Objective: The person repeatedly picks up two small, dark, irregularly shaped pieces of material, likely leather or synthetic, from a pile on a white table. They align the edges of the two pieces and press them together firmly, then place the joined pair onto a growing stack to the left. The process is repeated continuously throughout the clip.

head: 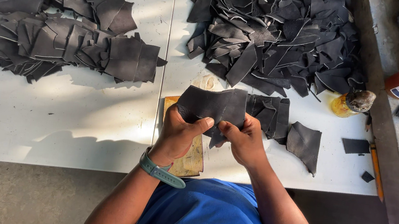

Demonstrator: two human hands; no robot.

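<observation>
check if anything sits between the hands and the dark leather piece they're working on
Nothing visible does. The left hand and right hand both already grip the dark leather piece, held up above the white table.

Bright, sharp daylight with dappled shadows across the white table (82, 128), edges slightly bowed.

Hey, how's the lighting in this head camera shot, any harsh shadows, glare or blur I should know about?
Head view: hard sunlight on the white table, with sharp-edged shadows under the dark leather pieces; the bright tabletop looks nearly washed out; the left hand, right hand and the held leather piece are sharp, with no motion blur; table edges bow slightly, wide-angle distortion.
</observation>
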